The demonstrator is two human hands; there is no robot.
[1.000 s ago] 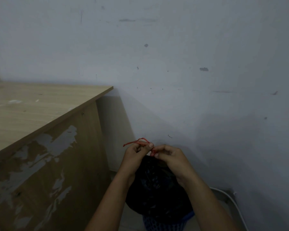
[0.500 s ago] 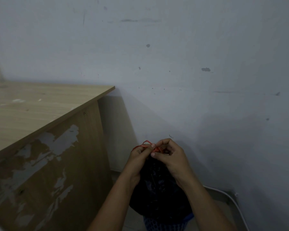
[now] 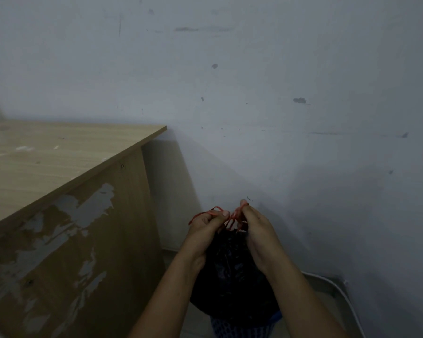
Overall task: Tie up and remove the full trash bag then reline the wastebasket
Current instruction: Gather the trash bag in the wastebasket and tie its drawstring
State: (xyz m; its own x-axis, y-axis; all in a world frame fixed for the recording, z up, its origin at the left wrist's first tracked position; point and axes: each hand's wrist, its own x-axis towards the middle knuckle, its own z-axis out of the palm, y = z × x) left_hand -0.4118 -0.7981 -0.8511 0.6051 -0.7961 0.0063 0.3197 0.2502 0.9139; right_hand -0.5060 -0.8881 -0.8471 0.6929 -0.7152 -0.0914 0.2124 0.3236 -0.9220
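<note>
A full black trash bag [image 3: 232,276] bulges out of a blue mesh wastebasket [image 3: 242,328] at the bottom of the view, its neck gathered at the top. Thin red drawstrings [image 3: 231,217] stick up from the neck. My left hand [image 3: 206,226] pinches one red strand on the left of the neck. My right hand [image 3: 255,225] pinches the other strand on the right, thumb and finger raised. The two hands sit close together, just above the bag. The basket's lower part is cut off by the frame.
A worn wooden desk [image 3: 59,181] with peeling side veneer stands close on the left. A scuffed white wall [image 3: 279,118] is right behind the bag. A white cable [image 3: 337,289] runs along the floor at the lower right.
The hands, pressed together over the neck half a second ago, have drawn slightly apart, each pulling a red strand. The red loop on the left is smaller than one second ago.
</note>
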